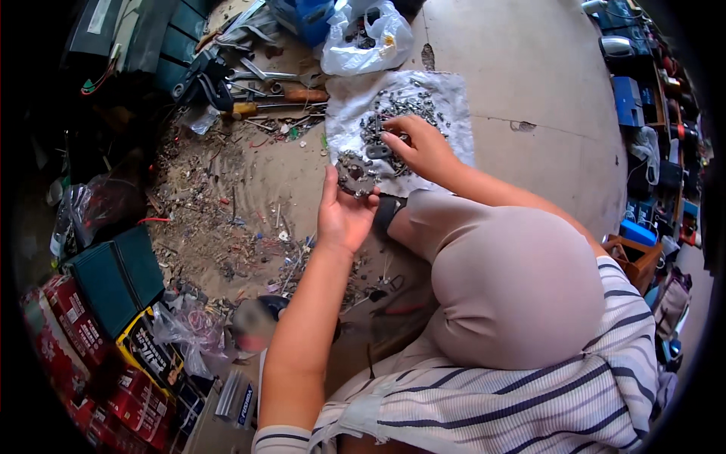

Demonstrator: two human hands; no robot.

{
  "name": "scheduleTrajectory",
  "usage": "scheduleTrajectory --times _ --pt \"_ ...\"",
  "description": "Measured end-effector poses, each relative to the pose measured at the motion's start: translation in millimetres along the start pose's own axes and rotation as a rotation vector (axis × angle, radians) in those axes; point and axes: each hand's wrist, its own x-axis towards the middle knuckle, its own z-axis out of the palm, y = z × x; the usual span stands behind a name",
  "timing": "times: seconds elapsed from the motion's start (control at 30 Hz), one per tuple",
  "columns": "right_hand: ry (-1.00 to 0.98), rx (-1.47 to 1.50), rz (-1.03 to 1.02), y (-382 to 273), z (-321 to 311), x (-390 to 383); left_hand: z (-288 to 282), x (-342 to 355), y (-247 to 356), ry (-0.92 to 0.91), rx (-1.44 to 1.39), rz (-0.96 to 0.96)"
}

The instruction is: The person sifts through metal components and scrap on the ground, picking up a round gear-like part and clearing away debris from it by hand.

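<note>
My left hand holds up a round, dark grey disc, its thumb on one side and its fingers around the edge. Small metal pieces like nuts and screws sit on the disc's face. Just beyond it, a white cloth lies on the floor, with a pile of small metal hardware spread over it. Over that pile, my right hand has its thumb and fingers curled together; whatever they pinch is too small to make out. A small dark oblong piece lies below its fingertips.
Wrenches and wooden-handled tools lie left of the cloth. A white plastic bag stands behind it. Loose debris covers the floor at left, near a green case and red boxes. Loaded shelves line the right.
</note>
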Motion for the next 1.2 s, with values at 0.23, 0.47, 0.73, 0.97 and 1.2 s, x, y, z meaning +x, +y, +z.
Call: scheduleTrajectory --times 0.23,0.47,0.73,0.97,1.2 --pt "-0.314 0.336 -0.288 -13.5 -16.2 4.4 18.8 26.5 -23.6 -0.141 0.185 -0.203" --pt "-0.385 0.452 -0.161 16.3 -26.5 -11.7 35.8 23.4 -44.4 -0.069 0.262 -0.261" --pt "-0.041 0.494 0.125 36.3 -4.0 -8.1 45.8 53.9 -51.9 0.046 0.195 -0.226" --pt "0.06 0.529 0.239 49.9 1.1 0.2 47.7 76.5 -59.8 0.117 0.177 -0.151" --pt "0.142 0.464 0.27 53.0 1.9 1.1 47.4 83.9 -61.9 0.099 0.271 -0.05"
